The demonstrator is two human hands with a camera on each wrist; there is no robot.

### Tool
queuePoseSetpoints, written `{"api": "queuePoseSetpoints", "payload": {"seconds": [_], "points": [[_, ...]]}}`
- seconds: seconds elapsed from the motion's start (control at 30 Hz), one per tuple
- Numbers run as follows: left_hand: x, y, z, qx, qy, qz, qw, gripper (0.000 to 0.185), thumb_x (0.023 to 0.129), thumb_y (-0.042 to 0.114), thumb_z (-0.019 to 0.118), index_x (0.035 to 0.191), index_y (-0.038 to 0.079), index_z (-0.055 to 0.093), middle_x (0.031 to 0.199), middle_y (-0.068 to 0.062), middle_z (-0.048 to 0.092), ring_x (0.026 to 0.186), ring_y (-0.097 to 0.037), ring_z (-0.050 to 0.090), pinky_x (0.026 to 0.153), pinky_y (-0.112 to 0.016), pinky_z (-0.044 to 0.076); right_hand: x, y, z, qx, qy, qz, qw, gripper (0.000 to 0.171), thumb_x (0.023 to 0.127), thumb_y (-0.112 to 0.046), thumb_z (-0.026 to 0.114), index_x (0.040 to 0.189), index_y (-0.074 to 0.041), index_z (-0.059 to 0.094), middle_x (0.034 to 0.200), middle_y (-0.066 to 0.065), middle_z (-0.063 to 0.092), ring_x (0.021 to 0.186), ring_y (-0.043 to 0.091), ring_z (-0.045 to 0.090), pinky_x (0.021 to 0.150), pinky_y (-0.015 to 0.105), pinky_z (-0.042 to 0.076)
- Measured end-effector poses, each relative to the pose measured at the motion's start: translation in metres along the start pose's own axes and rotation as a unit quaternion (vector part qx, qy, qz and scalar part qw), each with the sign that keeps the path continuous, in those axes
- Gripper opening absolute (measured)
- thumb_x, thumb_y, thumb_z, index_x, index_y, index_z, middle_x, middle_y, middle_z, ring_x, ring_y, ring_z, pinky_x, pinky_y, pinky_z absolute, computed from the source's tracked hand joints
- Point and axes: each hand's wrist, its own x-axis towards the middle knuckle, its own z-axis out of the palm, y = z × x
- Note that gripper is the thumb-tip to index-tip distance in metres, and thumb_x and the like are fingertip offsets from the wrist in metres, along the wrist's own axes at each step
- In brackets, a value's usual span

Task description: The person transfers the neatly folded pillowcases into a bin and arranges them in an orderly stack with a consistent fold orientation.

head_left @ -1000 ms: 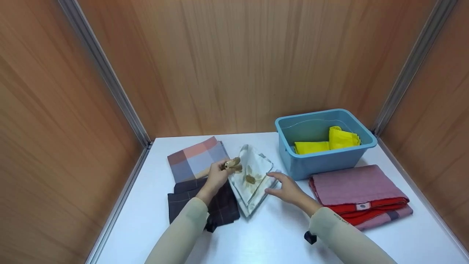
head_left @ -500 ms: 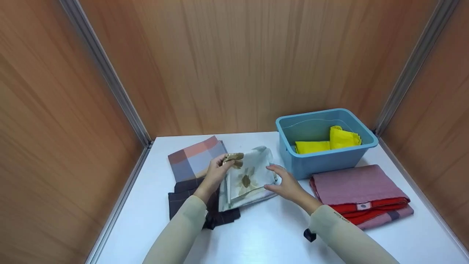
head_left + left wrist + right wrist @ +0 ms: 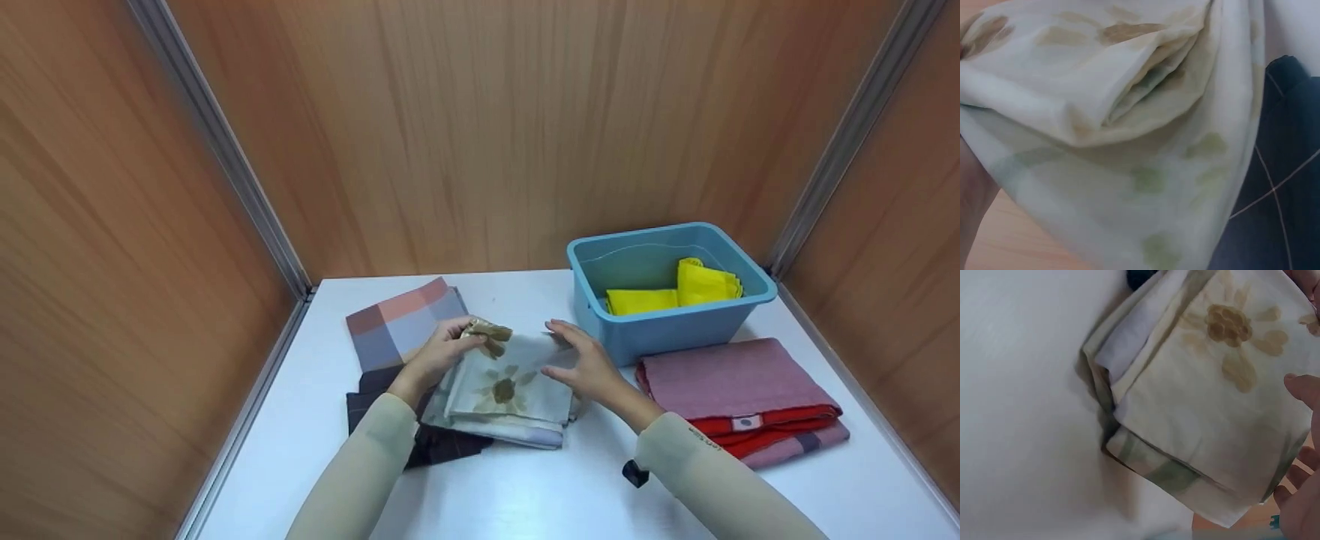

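A white folded cloth (image 3: pixel 540 401) with a brown flower print is lifted between my hands over the middle of the table. My left hand (image 3: pixel 435 360) pinches its upper left corner, where the fabric bunches up around the fingers. Thumb and fingers of my right hand (image 3: pixel 596 375) are spread around the right edge without closing on it. In the right wrist view the thumb (image 3: pixel 1303 389) lies over the printed side and the other fingers are by the edge. The left wrist view shows the cloth's loose, sagging layers (image 3: pixel 1095 174). Beneath its left side lies a dark checked cloth (image 3: pixel 367 405).
A plaid cloth (image 3: pixel 401 326) lies at the back left. The blue bin (image 3: pixel 652 334) at the back right holds yellow cloth (image 3: pixel 701 285). In front of the bin is a folded pink and red cloth (image 3: pixel 735 379). Wooden panels (image 3: pixel 480 150) enclose the table (image 3: pixel 540 495).
The floral cloth has swung round from a pointed, diamond-like position to a squarer one facing me, its lower edge now level. The left hand keeps its pinch; the right hand has shifted slightly.
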Motion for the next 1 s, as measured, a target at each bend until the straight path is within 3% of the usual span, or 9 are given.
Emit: {"api": "queuePoseSetpoints", "payload": {"seconds": [0.27, 0.47, 0.73, 1.0], "points": [[0.002, -0.001, -0.001, -0.013, -0.032, 0.02, 0.9992, 0.03, 0.108, -0.003, 0.053, 0.13, -0.021, 0.062, 0.119, 0.001, 0.082, 0.099, -0.016, 0.079, 0.098, -0.033, 0.061, -0.004, 0.003, -0.004, -0.005, -0.023, 0.029, 0.999, 0.054, 0.093, -0.006, 0.085, 0.144, -0.003, 0.066, 0.144, 0.017, 0.07, 0.128, 0.035, 0.067, 0.116, 0.057, 0.052], [0.004, 0.002, -0.001, -0.011, -0.021, 0.015, 0.9996, 0.03, 0.109, 0.001, 0.054, 0.13, -0.015, 0.067, 0.116, 0.002, 0.083, 0.097, -0.016, 0.08, 0.093, -0.032, 0.062, -0.009, 0.011, -0.006, 0.0, -0.026, 0.023, 0.999, 0.038, 0.092, -0.002, 0.084, 0.129, -0.001, 0.073, 0.127, 0.016, 0.077, 0.112, 0.032, 0.071, 0.105, 0.059, 0.058], [0.005, 0.007, -0.007, -0.011, -0.017, 0.032, 0.9993, 0.028, 0.109, 0.0, 0.053, 0.127, -0.011, 0.072, 0.113, 0.002, 0.083, 0.095, -0.015, 0.079, 0.092, -0.031, 0.061, -0.018, 0.019, -0.012, 0.0, -0.047, 0.062, 0.997, 0.033, 0.093, -0.005, 0.084, 0.124, -0.004, 0.074, 0.123, 0.013, 0.078, 0.108, 0.03, 0.069, 0.105, 0.062, 0.057], [0.0, 0.002, -0.009, -0.011, 0.002, 0.011, 0.9999, 0.028, 0.11, 0.002, 0.053, 0.126, -0.009, 0.073, 0.111, 0.003, 0.083, 0.094, -0.015, 0.079, 0.098, -0.031, 0.059, -0.027, 0.031, -0.011, -0.001, -0.056, 0.076, 0.995, 0.028, 0.087, -0.007, 0.09, 0.112, -0.004, 0.076, 0.111, 0.013, 0.079, 0.095, 0.024, 0.065, 0.088, 0.046, 0.057]]}}
